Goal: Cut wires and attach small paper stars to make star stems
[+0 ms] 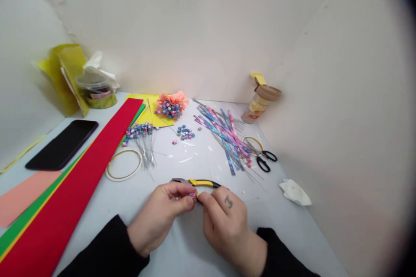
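Note:
Between the thumb and fingertips of my left hand [165, 207] is a small folded pink paper star [193, 195]. My right hand [224, 216] is closed, its thumb and index finger pinched right beside the star; whatever lies between those fingers is hidden. Just behind both hands lie pliers with yellow and black handles [203, 183], partly covered by my right hand. Farther back sit a pile of loose paper stars [186, 132] and a bunch of stars on wire stems [140, 130]. Pink and blue paper strips [224, 132] are heaped to the right.
Scissors [264, 159], a paper cup [260, 104] and a crumpled tissue [295, 192] stand along the right. On the left are a phone [61, 145], red paper [81, 190], a tape roll [123, 177] and a plastic tub [97, 95]. An orange crepe flower [177, 99] lies at the back.

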Demonstrator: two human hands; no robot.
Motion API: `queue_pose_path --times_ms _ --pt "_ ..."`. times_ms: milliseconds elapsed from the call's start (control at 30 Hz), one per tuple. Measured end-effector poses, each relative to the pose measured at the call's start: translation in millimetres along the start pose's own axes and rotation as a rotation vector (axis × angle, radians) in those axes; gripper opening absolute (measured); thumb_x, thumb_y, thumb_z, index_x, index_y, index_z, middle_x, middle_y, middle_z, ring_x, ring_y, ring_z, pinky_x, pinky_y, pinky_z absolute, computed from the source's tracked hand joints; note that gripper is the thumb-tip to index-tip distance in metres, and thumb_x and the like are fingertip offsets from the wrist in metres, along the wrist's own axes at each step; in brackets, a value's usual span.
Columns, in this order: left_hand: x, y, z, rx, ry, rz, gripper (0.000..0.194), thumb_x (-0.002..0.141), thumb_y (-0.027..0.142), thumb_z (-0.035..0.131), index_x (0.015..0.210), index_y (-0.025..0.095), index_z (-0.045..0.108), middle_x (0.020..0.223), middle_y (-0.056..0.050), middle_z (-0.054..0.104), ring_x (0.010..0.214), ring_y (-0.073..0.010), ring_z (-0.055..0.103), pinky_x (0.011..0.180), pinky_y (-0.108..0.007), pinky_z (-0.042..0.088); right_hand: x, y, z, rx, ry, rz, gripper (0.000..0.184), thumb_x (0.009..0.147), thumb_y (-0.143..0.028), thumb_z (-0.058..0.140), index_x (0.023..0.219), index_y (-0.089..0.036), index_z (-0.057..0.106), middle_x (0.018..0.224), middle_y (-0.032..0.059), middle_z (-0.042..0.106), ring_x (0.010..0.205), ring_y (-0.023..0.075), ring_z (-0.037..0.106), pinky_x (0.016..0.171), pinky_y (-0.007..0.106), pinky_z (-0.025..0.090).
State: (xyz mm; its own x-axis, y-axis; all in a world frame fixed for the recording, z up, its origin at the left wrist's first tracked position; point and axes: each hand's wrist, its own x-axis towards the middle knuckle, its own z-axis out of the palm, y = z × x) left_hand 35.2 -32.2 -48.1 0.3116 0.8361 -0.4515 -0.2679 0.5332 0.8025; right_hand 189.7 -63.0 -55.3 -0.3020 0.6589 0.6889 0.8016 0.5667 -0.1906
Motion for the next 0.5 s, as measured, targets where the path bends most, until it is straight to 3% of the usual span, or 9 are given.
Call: queue_pose_path --times_ms 133,267,367,500 --pt "-1.5 2.1 -0.3 0.126 0.014 0.057 0.012 0.061 0.019 0.076 0.073 0.016 0.074 0.073 -0.004 0.071 0.071 -0.0149 0.061 0.069 -0.024 0.048 1.4 -0.9 -1.8 -0.002 -0.007 0.009 0.022 0.080 -0.003 0.048 0.095 -0.013 0.060 0.061 0.0041 0.051 0.057 0.0171 0.044 0.051 0.028 0.032" --pt "-3.7 5.5 3.2 0.326 0.043 0.233 0.008 0.062 0.014 0.072 0.069 0.016 0.075 0.073 -0.005 0.070 0.074 -0.0177 0.062 0.071 -0.027 0.048 8.7 -1.1 -6.2 0.306 -0.115 0.261 0.021 0.080 -0.003 0.045 0.086 -0.017 0.059 0.069 0.0038 0.053 0.063 0.0152 0.052 0.055 0.025 0.040" --pt "-3.5 4.1 5.9 0.213 0.051 0.202 0.010 0.063 0.016 0.073 0.073 0.017 0.075 0.077 -0.005 0.072 0.076 -0.0179 0.063 0.073 -0.027 0.049 12.2 -0.5 -8.3 0.394 -0.116 0.344 0.019 0.082 -0.005 0.045 0.084 -0.018 0.059 0.071 0.0024 0.053 0.062 0.0133 0.053 0.055 0.023 0.041" --pt "-2.4 3.0 7.7 -0.088 0.022 0.041 0.018 0.059 0.020 0.080 0.076 0.016 0.074 0.076 -0.003 0.072 0.072 -0.0130 0.063 0.071 -0.023 0.049 10.9 -1.2 -8.2 0.326 -0.087 0.289 0.021 0.082 -0.005 0.047 0.089 -0.018 0.061 0.072 0.0036 0.055 0.065 0.0151 0.054 0.057 0.025 0.043"
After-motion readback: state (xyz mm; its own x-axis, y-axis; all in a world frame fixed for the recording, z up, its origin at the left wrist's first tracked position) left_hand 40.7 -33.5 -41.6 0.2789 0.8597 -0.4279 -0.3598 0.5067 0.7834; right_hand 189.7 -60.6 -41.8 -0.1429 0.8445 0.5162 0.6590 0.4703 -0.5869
